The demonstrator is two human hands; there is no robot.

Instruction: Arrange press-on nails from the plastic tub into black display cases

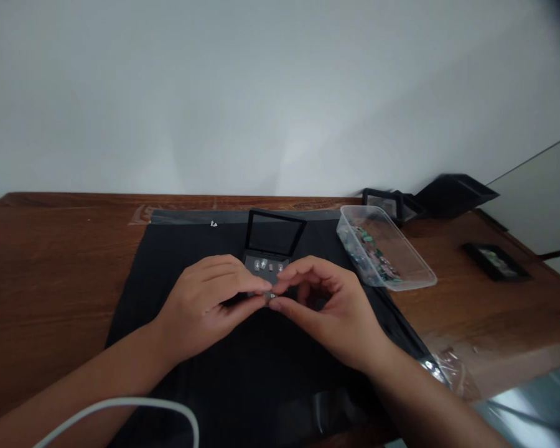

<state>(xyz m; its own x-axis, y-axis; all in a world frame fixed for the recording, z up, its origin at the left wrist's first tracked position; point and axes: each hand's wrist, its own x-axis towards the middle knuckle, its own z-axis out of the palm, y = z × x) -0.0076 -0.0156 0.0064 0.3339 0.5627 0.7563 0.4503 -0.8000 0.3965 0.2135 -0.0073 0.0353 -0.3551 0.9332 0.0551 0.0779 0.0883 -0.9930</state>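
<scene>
My left hand [214, 295] and my right hand [329, 305] meet at the middle of the black mat. Thumb and forefinger of each are pinched on one small, light-marked piece [270, 297], too small to name. Just behind the fingertips an open black frame-like case [276, 233] stands with its lid raised. Several small pieces with pale marks [264, 264] lie in its base, and my fingers hide the front part of it.
A clear plastic tub [410, 261] holding many small coloured pieces stands to the right. Black frames [385, 204] and a dark angular box [455, 194] are behind it. Another black frame [497, 261] lies far right. A white cable [135, 401] crosses the lower left.
</scene>
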